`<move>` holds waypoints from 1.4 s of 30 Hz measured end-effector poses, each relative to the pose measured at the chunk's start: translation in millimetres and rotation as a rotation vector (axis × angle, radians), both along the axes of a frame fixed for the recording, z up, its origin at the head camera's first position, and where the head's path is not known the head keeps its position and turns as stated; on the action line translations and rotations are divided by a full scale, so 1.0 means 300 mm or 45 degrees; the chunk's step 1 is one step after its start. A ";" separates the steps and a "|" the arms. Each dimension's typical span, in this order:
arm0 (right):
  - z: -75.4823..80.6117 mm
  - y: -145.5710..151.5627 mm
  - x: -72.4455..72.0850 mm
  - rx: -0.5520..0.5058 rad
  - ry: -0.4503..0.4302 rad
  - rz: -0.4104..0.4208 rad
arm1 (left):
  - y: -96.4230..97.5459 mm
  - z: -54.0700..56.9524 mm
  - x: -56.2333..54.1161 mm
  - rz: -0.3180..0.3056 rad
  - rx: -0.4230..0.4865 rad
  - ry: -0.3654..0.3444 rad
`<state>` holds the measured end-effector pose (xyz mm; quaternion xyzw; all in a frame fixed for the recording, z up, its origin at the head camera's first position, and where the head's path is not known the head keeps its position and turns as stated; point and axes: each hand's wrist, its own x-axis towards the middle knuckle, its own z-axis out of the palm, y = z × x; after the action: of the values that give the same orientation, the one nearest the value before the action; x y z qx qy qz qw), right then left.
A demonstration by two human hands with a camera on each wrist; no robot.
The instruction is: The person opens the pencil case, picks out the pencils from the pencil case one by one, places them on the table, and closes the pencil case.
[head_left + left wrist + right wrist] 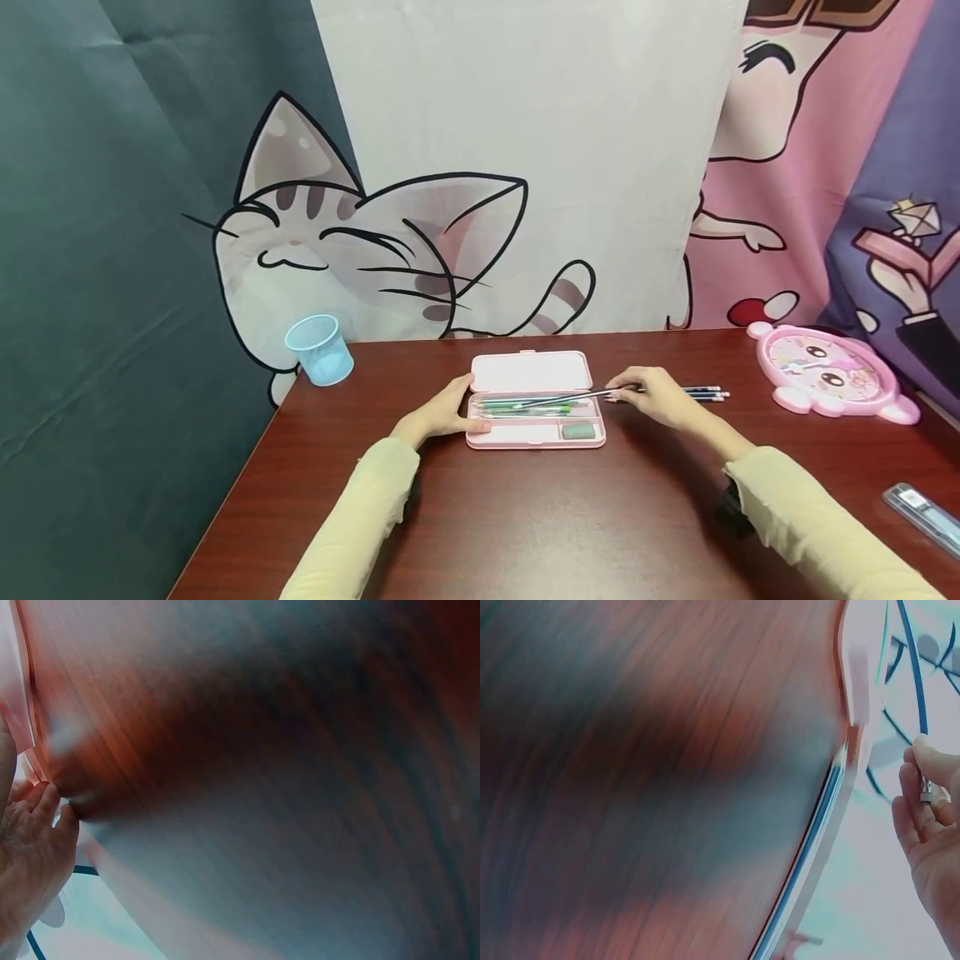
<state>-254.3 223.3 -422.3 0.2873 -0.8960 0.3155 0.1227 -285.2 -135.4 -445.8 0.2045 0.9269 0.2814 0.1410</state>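
A pink pencil case [517,434] lies unfolded on the table, its lid [531,372] toward the back. Several green-toned pens or pencils [525,409] fill its long compartment, and a grey-green eraser [578,431] sits in the small front-right one. My left hand [442,412] grips the case's left end, thumb over the front part and fingers by the lid. With thumb and fingers, my right hand [656,396] pinches a dark blue pencil [916,675] near its metal-banded end; the pencil slants left over the case. More pencils [705,395] lie on the table beside that hand.
A light blue mesh cup [321,350] stands at the back left edge. At the back right lies a pink animal-shaped clock [828,371], with a clear, narrow package [926,512] nearer the front. A cartoon-printed curtain [525,125] hangs behind the table.
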 end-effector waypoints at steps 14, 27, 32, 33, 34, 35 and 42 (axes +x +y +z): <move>0.002 0.254 0.060 0.037 0.163 -0.123 | -0.012 -0.008 0.006 0.021 0.015 -0.017; -0.040 0.365 0.077 0.101 0.183 -0.256 | -0.010 0.000 0.005 0.006 0.009 -0.023; -0.045 0.387 0.079 0.106 0.192 -0.282 | -0.006 0.002 0.000 0.002 0.011 -0.021; -0.047 0.392 0.079 0.113 0.196 -0.279 | -0.005 0.002 -0.001 0.004 0.007 -0.020; -0.050 0.396 0.078 0.121 0.204 -0.277 | -0.005 0.003 -0.002 0.006 0.006 -0.019; -0.054 0.401 0.078 0.132 0.218 -0.274 | -0.004 0.003 -0.003 0.005 -0.001 -0.018; -0.088 0.417 0.071 0.136 0.303 -0.215 | -0.002 -0.003 -0.009 -0.021 0.004 0.014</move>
<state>-233.0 348.4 -448.7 0.2525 -0.9116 0.2200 0.2385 -287.9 -136.0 -446.8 0.2139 0.9255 0.2804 0.1381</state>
